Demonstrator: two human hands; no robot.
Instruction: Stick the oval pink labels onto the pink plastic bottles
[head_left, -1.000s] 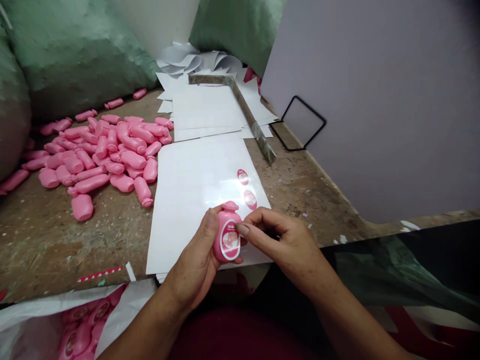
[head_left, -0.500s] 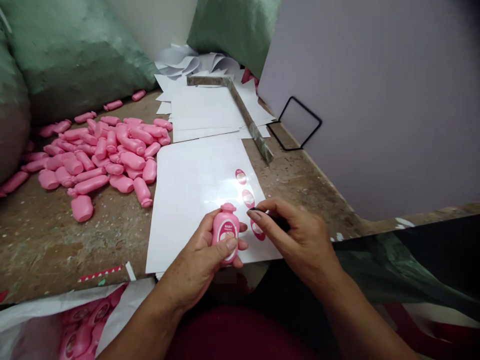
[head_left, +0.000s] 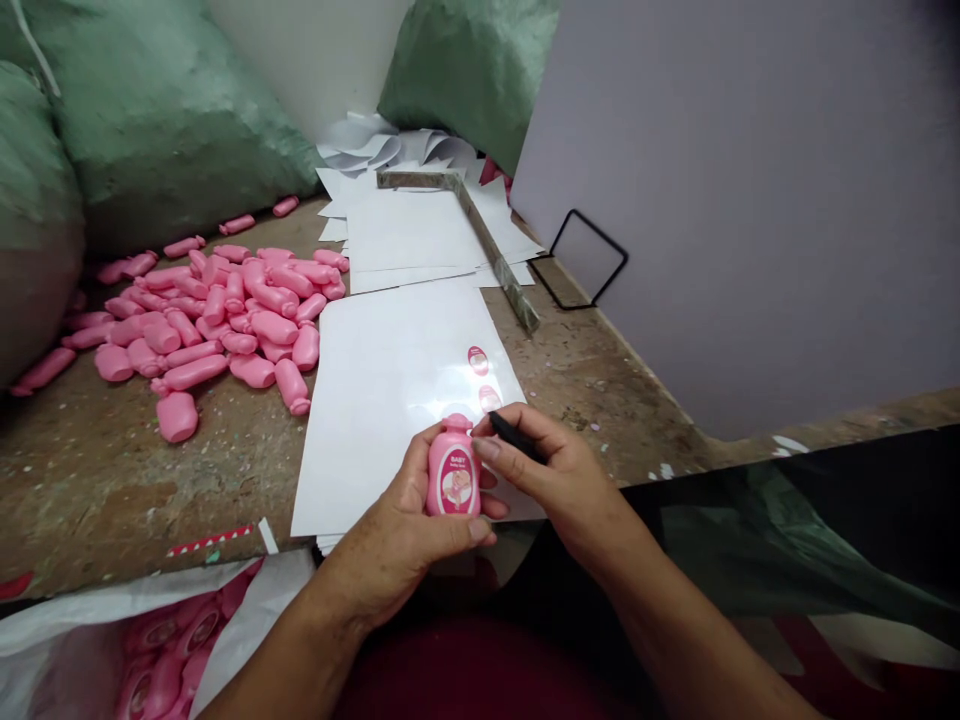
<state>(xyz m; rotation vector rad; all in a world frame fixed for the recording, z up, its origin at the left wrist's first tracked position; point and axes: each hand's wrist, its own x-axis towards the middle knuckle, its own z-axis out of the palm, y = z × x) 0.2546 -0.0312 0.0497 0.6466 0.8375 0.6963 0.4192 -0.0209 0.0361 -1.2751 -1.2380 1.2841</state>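
My left hand is wrapped round a small pink bottle that stands upright, its front turned towards me. An oval label with "BABY" on it covers that front. Close by the bottle's right shoulder, my right hand is closed on a thin black tool; its kind I cannot make out. Whether the fingertips touch the bottle is hard to tell. Beneath both hands lies a white label sheet on a stack, with oval pink stickers along its right side, partly hidden by my right hand.
Many plain pink bottles are heaped on the worn table at the left. Labelled bottles fill a white bag below the front edge. An angled bar rests on papers behind. A black wire frame stands by the grey panel.
My left thumb has slid off the label down to the bottle's base. The right hand moved away over the stickers, then came back beside the bottle's shoulder.
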